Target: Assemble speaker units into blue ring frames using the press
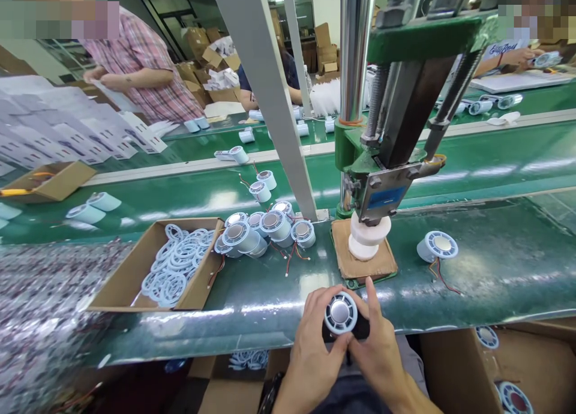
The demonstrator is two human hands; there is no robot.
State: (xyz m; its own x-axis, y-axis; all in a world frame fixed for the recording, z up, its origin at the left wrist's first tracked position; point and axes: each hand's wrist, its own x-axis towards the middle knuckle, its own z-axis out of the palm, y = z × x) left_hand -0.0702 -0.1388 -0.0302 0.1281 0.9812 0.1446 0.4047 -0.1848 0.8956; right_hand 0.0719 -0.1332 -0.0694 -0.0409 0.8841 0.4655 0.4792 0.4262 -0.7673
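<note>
In front of my waist I hold a round part with a light-blue spoked ring and a silver centre (341,312), its ringed face turned up. My left hand (315,330) wraps its left side, thumb at the lower rim. My right hand (375,336) closes on its right side, with the index finger stretched out toward the press. Something dark shows below the part, between my hands. Just beyond stands a green press (387,180) with a white round press head (366,237) over a brown cardboard-covered base pad (346,264).
Left of the press, several similar light-blue parts (274,225) with wires cluster beside a cardboard box (121,276) of loose rings (180,258). One more part (438,246) stands right. An open carton (454,366) is at lower right. Across the green conveyor, a person in a checked shirt (139,60) handles paper.
</note>
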